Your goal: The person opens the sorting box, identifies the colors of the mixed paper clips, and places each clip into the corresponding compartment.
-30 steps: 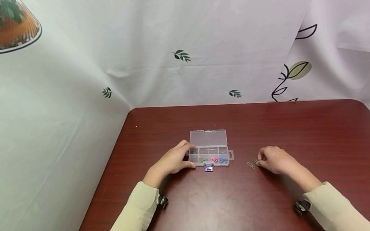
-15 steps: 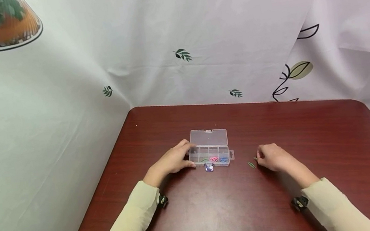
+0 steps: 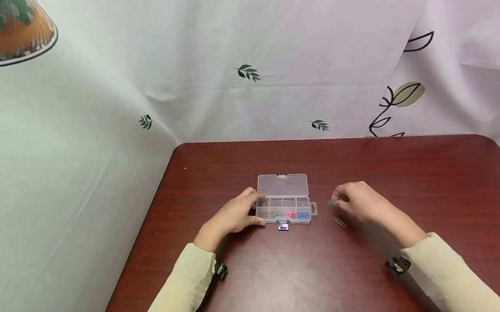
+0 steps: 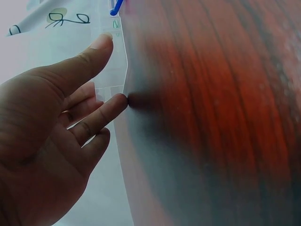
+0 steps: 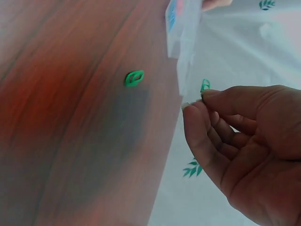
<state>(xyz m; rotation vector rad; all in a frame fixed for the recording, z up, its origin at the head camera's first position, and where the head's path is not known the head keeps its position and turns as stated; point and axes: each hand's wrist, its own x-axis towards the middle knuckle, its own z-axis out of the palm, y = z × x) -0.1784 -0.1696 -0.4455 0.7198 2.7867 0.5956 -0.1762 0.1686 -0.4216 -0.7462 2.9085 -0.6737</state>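
A clear compartment box (image 3: 282,202) stands with its lid (image 3: 282,185) up. Green, pink and blue paper clips (image 3: 290,215) lie sorted in its front compartments. My left hand (image 3: 232,217) holds the box's left end, thumb at the front corner and a finger at the back; its hand (image 4: 56,117) is near the box wall in the left wrist view. Between thumb and forefinger, my right hand (image 3: 365,203) pinches a green paper clip (image 5: 205,85) in the air, right of the box. Another green paper clip (image 3: 340,223) lies on the table below that hand.
The dark red wooden table (image 3: 270,293) has rounded corners. A white curtain (image 3: 193,35) with leaf prints hangs along its back and left. From the box's right end juts a hanging tab (image 3: 313,208), and a blue-edged latch (image 3: 283,225) sticks out in front.
My right hand has lifted the pinched green paper clip off the table and moved it left and away from me, toward the box. The left hand and the box stay put.
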